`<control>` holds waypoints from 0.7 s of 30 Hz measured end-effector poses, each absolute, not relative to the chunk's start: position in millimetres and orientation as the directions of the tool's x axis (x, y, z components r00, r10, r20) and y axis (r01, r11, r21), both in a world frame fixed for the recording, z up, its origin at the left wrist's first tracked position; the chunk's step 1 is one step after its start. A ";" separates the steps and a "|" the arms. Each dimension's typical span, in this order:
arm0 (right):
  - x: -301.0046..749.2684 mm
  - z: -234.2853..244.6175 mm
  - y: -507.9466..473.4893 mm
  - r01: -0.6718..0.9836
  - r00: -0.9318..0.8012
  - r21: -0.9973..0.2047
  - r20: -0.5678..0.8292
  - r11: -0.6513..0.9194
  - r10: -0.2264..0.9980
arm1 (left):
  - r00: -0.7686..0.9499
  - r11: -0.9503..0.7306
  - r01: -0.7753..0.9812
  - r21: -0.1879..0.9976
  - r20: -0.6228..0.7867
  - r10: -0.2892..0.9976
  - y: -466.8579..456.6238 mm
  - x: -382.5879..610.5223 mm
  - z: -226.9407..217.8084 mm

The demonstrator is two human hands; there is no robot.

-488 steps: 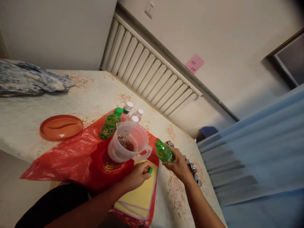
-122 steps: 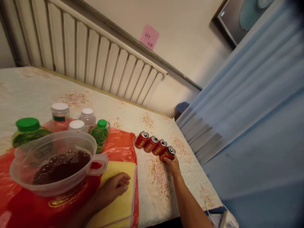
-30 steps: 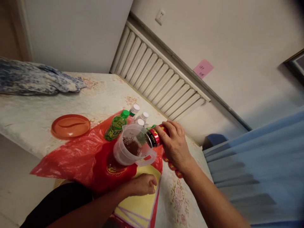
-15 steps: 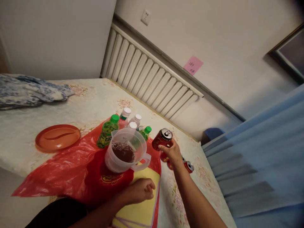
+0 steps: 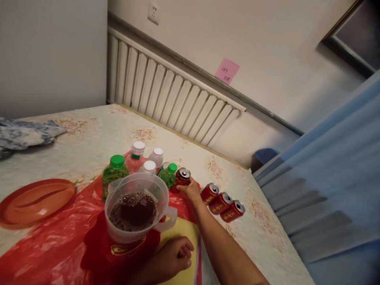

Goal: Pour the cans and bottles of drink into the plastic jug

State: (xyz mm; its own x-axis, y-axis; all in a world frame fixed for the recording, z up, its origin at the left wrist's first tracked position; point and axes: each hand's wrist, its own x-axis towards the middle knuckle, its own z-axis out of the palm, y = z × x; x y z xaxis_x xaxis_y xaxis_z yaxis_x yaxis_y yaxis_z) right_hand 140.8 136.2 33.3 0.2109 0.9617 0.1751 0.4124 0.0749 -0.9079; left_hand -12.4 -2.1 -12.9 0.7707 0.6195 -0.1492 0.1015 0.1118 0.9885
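Note:
My right hand (image 5: 190, 190) is wrapped round a red drink can (image 5: 181, 178), upright beside a small green-capped bottle (image 5: 168, 176). My left hand (image 5: 177, 253) is loosely curled with nothing visible in it. It rests over a yellow flat item (image 5: 188, 233) whose kind I cannot tell. Just beyond it stands a clear plastic jug (image 5: 135, 233), its handle toward the right, holding dark brown foamy liquid (image 5: 135, 211). To the right of my right forearm, three more red cans (image 5: 220, 203) stand in a slanting row.
A red plastic bag (image 5: 67, 233) lies under the jug. Behind the jug are a larger green bottle (image 5: 114, 172) and several white-capped bottles (image 5: 137, 156). An orange oval plate or lid (image 5: 59, 190) lies left, a blue-white cloth (image 5: 28, 136) farther back. A radiator (image 5: 166, 95) lines the wall.
My right hand has carried the can left and down to beside the small green-capped bottle. The three-can row is now uncovered. My left hand stays curled. The view has shifted.

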 end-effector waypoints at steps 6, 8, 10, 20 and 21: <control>127.2 12.2 143.3 0.309 0.166 -0.948 0.136 0.079 0.977 | 0.770 0.085 0.154 0.984 -0.173 0.613 -1.4 -10.2 -11.5; 124.0 8.8 143.1 0.288 0.162 -0.953 0.142 0.091 0.977 | 0.769 0.089 0.162 0.983 -0.182 0.613 -1.5 -9.8 -12.3; 121.8 7.4 143.0 0.272 0.151 -0.957 0.147 0.102 0.978 | 0.771 0.090 0.156 0.984 -0.178 0.611 -1.4 -9.5 -12.8; 161.5 1.5 70.7 0.271 0.403 -0.960 0.181 0.071 0.897 | 0.796 0.047 0.114 0.992 -0.120 0.593 1.6 -6.5 -19.5; 172.2 -1.0 52.6 0.288 0.425 -0.954 0.207 0.086 0.881 | 0.799 0.040 0.114 0.993 -0.115 0.591 2.0 -5.8 -20.3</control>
State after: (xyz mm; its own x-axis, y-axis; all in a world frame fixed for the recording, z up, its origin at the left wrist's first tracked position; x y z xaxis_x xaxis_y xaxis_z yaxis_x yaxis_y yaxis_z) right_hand 172.2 52.6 -1.0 0.4250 0.8811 0.2073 0.2876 0.0857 -0.9539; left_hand -5.8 2.0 -20.3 0.7985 0.5908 -0.1154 0.1143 0.0395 0.9927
